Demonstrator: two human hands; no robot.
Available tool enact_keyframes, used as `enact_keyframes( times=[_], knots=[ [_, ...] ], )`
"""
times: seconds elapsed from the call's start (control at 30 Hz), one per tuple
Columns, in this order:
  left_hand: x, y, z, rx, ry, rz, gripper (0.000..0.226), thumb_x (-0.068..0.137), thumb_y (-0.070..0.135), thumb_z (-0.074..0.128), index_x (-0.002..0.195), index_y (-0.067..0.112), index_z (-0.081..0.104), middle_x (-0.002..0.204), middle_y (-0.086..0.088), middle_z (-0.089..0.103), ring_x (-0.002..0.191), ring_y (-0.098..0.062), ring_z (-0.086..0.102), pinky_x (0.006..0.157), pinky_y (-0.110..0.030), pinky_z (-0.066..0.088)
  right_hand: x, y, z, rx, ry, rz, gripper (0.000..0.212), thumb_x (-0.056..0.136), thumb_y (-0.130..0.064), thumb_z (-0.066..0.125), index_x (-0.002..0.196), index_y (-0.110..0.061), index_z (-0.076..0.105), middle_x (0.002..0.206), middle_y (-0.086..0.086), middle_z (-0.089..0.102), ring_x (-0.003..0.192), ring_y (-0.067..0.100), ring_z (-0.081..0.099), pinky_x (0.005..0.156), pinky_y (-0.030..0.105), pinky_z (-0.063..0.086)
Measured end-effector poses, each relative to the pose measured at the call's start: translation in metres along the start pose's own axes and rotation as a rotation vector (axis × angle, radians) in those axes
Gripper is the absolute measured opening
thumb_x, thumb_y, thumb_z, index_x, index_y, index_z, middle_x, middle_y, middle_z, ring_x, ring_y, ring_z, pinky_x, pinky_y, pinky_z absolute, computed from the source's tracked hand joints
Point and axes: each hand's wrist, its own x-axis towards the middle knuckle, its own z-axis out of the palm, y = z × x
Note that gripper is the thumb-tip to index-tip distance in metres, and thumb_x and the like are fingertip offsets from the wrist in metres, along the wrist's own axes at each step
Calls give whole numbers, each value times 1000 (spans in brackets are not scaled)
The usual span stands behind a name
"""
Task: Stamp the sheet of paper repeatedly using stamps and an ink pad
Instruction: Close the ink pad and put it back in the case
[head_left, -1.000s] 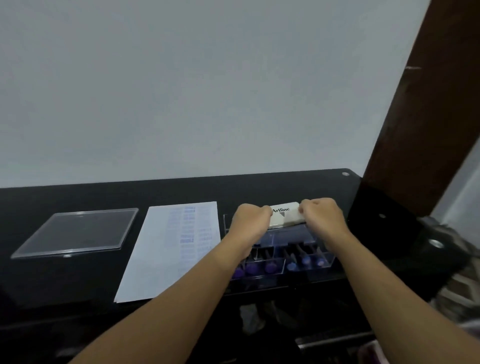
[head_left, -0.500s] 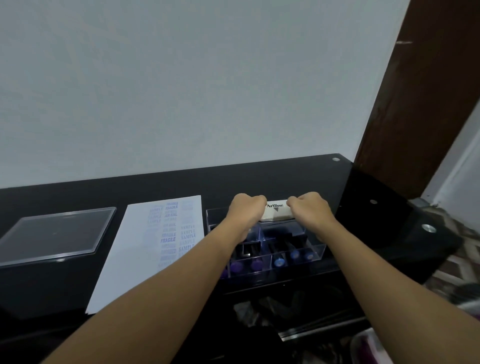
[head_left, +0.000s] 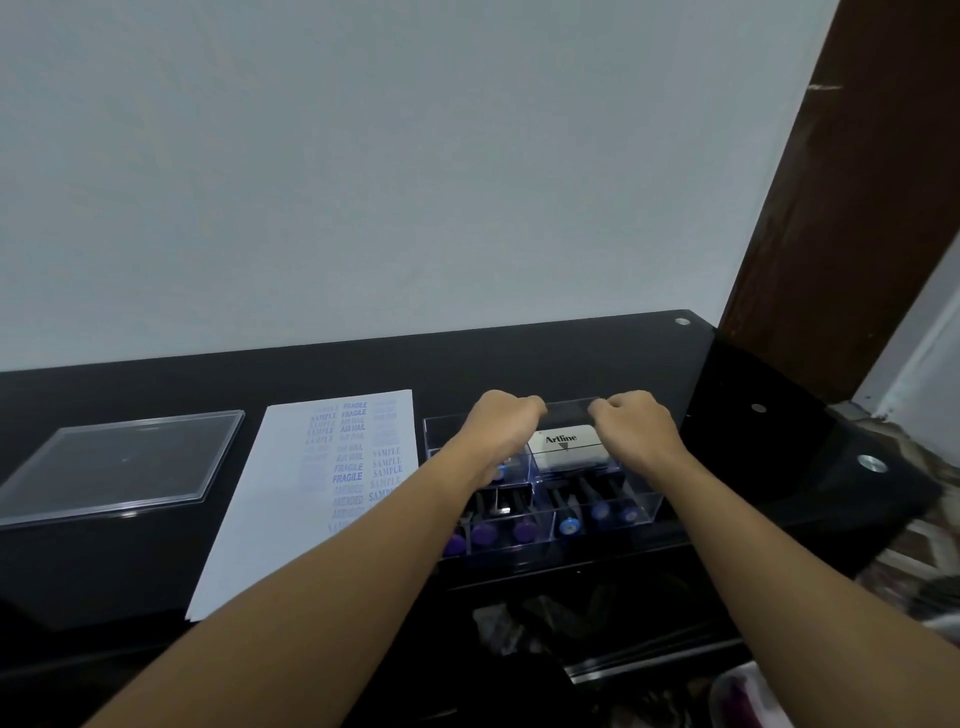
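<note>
A white ink pad (head_left: 569, 447) marked "Artline" lies closed in the back right compartment of a clear plastic box (head_left: 647, 506). Several stamps (head_left: 522, 531) with purple and blue knobs lie in the front compartments. My left hand (head_left: 506, 423) and my right hand (head_left: 631, 428) hover over the box's back rim, one on each side of the pad. Their fingers are curled and hold nothing that I can see. The fingertips are hidden behind the knuckles. The white sheet of paper (head_left: 291, 493) lies left of the box, covered with blue prints reading SAMPLE, FRAGILE and AIR MAIL.
A clear flat lid (head_left: 124, 467) lies at the left of the black glass table (head_left: 571, 364). A grey wall stands behind, and a brown door frame (head_left: 841, 234) rises at the right. Clutter sits below the table's front edge.
Both hands gripped the ink pad by its ends earlier. They have let it go in the box and risen apart toward the back rim.
</note>
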Motion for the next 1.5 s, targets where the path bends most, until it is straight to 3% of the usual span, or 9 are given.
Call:
enact_keyframes(
  times=[0.27,0.4,0.6,0.73,0.9,1.07,1.17,1.33,1.5],
  knots=[
    [-10,-12,-44,17,35,86,6,85,21,55,84,17,58,86,-4,53,80,-19,49,76,-37,47,-12,-5,8,0,-23,-19,24,91,-16,48,77,-1,61,71,3,61,62,17,49,55,28,38],
    [-23,-28,-86,0,81,104,8,86,15,52,79,14,48,79,-3,46,77,-19,42,71,-35,41,-25,-28,27,-21,-16,-91,19,94,-18,50,90,-14,68,82,-5,68,72,6,56,57,25,41],
    [-45,-64,-164,9,269,91,21,98,22,50,114,15,61,114,4,60,103,-16,59,82,-31,51,-51,-87,80,19,-115,-219,17,96,-18,50,92,-17,67,84,-7,67,76,8,60,54,22,41],
    [-56,-95,-226,-14,391,55,16,93,21,53,102,12,64,98,2,62,87,-16,57,76,-34,48,-66,-125,130,84,-242,-251,20,95,-17,49,93,-10,67,90,-6,68,78,15,62,57,26,44],
    [-63,-133,-309,-19,599,11,12,94,16,54,91,10,65,86,-3,63,79,-17,56,71,-33,47,-81,-166,194,196,-412,-198,21,92,-14,47,71,-8,50,74,5,55,68,21,53,58,35,38],
    [-50,-168,-391,-21,789,-24,13,87,18,57,82,10,67,79,-3,62,78,-22,56,72,-35,45,-85,-203,247,229,-508,-102,28,93,-9,49,108,12,62,111,26,65,90,36,67,89,55,54],
    [-40,-179,-429,97,861,-39,20,88,21,56,79,7,67,81,-5,64,77,-24,58,67,-35,44,-76,-222,274,314,-548,5,22,93,-8,52,105,5,65,101,21,66,93,29,67,86,42,58],
    [-22,-195,-464,235,845,-100,27,86,22,52,73,2,64,81,-12,66,79,-30,61,66,-37,44,-63,-245,309,420,-601,123,15,95,-15,52,103,-5,60,84,5,53,82,23,56,79,35,53],
    [-9,-211,-478,254,745,-147,30,86,26,54,90,2,72,94,-12,71,89,-29,64,82,-41,52,-55,-256,332,465,-635,166,37,93,-19,55,128,-7,52,119,13,60,112,30,59,98,44,53]
  ],
)
